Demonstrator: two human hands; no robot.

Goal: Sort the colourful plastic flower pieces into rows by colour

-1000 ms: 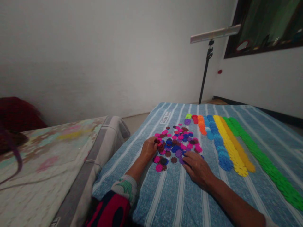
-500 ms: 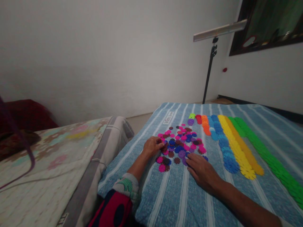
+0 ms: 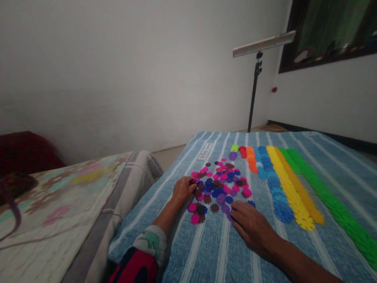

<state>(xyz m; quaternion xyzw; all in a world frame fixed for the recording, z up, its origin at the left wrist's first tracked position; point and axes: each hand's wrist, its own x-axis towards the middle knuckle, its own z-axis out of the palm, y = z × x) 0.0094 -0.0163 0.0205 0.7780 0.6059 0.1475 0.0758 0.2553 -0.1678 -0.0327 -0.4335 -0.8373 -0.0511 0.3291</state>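
Change over the last second: small. Left hand went a bit further over the loose pile of scalloped discs, then came back to its left edge. Right hand stays at the near right edge, with slightly more of the purple discs showing ahead of its fingertips. Frame shifted too, so don't over-read that. No disc has visibly joined a row; my read is the work is still at the picking-through stage, pile roughly the same.

Hand state: left has thumb and fingertips close together beside a small purple or magenta disc; can't tell if it's pinched. Right has fingers together, slightly bent, tips by the purple discs; can't tell whether it grips one.

Location: pile sits mid-cloth, between the hands and beyond them, on the blue striped cloth. Rows are to the right of it.

Counts:
- hands: 2
- green rows: 2, one long, one short
- yellow row: 1
- amber row: 1
- blue row: 1
- light-blue row: 1, short
- orange row: 1
- red group: 1
- lime group: 1
- purple group: 1, just below lime
- brown disc at the pile's near edge: 1

Discs per row and in the pile: overlapped, not countable.
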